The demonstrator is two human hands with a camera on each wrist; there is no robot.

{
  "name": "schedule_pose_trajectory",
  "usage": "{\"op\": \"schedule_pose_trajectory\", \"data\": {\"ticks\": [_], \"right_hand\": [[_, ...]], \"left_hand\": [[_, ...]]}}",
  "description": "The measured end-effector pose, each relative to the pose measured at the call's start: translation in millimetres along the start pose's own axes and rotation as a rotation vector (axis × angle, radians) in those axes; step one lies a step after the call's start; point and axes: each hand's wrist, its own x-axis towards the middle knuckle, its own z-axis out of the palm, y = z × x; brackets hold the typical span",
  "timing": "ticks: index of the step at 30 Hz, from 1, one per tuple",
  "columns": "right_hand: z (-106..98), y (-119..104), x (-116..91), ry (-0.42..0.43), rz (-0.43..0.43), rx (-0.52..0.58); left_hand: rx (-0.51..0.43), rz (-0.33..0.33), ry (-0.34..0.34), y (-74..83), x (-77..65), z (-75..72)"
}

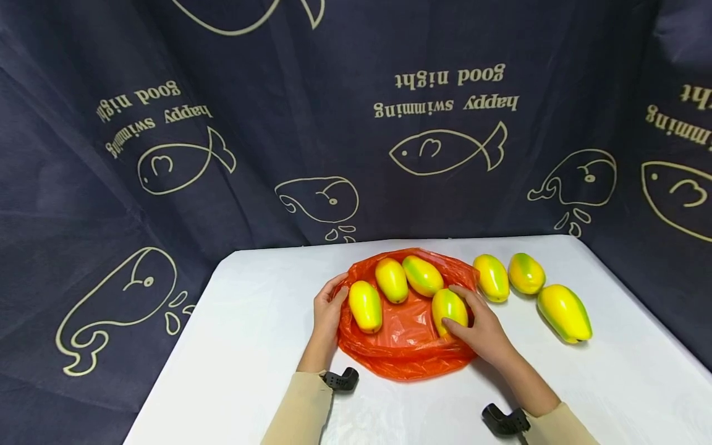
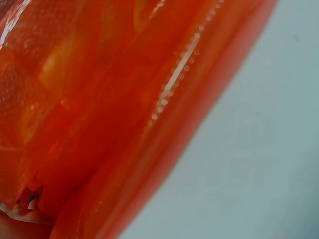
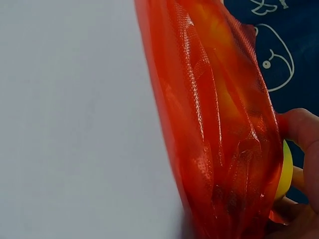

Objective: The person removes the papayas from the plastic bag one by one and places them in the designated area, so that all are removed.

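A red plastic bag (image 1: 408,327) lies spread wide on the table, its mouth facing up. Inside are several yellow-green papayas: one papaya (image 1: 365,307) at the left, two at the back, and another papaya (image 1: 449,309) at the right. My left hand (image 1: 328,309) holds the bag's left rim, with thumb and fingers on the plastic. My right hand (image 1: 484,324) grips the right-hand papaya between thumb and fingers inside the bag. In the right wrist view, the thumb (image 3: 301,127) is at the bag's edge and a sliver of yellow papaya (image 3: 286,172) shows below it.
Three more papayas lie on the white table (image 1: 239,346) right of the bag: one papaya (image 1: 492,278) near its rim, a second papaya (image 1: 526,273) beside that, and a larger papaya (image 1: 564,314) nearer. A dark printed curtain (image 1: 311,123) hangs behind the table.
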Motion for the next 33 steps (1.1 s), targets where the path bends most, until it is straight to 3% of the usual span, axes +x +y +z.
{"op": "schedule_pose_trajectory", "data": {"ticks": [7, 17, 33], "right_hand": [[-3.2, -6.0, -2.2, 0.041, 0.03, 0.022], [-10.7, -9.0, -1.3, 0.132, -0.001, 0.05], [-23.8, -18.0, -8.0, 0.174, 0.048, 0.069]], "left_hand": [[0.009, -0.007, 0.004, 2.5, -0.6, 0.4], [-0.008, -0.012, -0.008, 3.3, 0.2, -0.1], [-0.006, -0.004, -0.016, 0.6, 1.3, -1.0]]}}
